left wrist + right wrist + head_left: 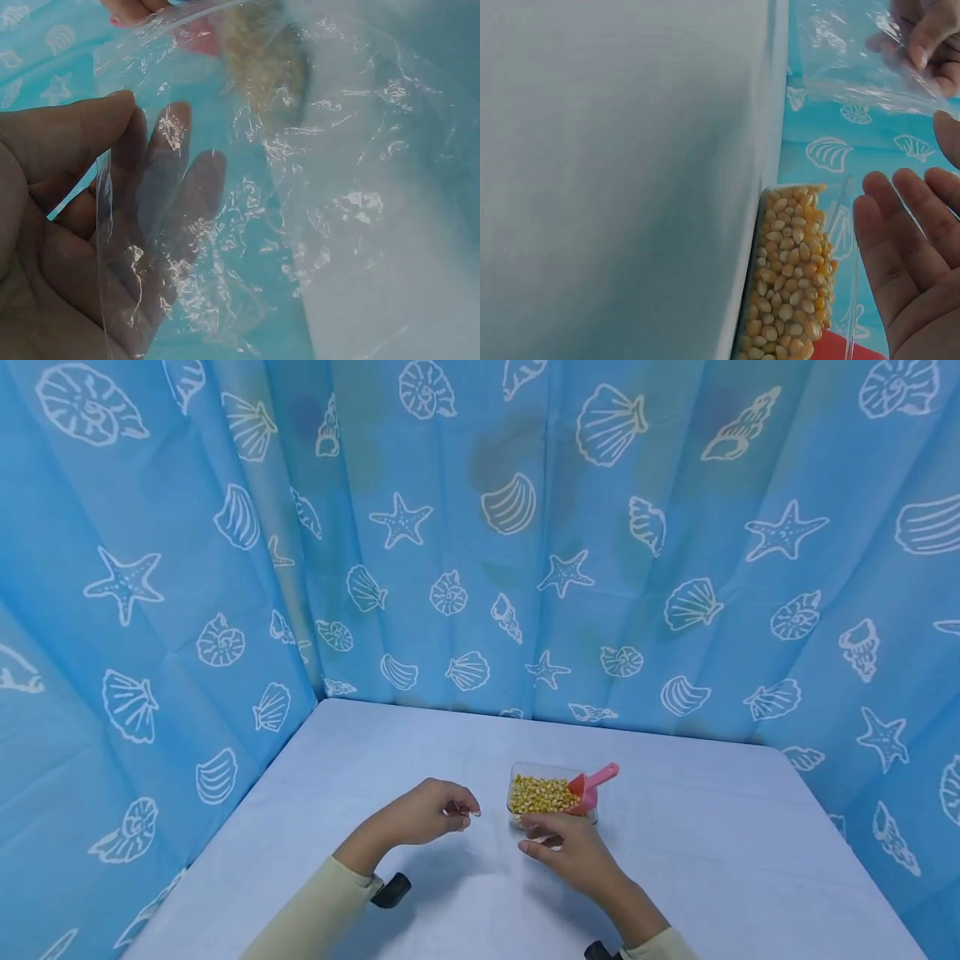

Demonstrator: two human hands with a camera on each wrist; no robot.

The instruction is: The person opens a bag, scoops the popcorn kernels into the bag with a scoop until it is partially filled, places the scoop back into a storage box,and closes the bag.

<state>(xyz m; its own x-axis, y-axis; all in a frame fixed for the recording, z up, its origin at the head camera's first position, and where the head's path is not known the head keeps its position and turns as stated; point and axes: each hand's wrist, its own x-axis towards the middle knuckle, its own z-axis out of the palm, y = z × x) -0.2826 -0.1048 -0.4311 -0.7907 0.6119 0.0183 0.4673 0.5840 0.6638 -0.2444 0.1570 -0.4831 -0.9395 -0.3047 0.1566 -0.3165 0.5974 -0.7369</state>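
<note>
Plastic bag is glinting, pinched in your left hand, left of the corn-kernel container; your right hand, fingers parted, is hovering by the container's near edge.

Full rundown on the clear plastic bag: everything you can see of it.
The bag looks like thin, colourless plastic film, glossy, crinkled and full of glints. A pale ridge runs along one edge; can't tell if it's a zip. No contents visible. The left hand pinches it near an edge, some fingers showing through the film; it hangs above the table, left of the corn. The right hand isn't holding it.
</note>
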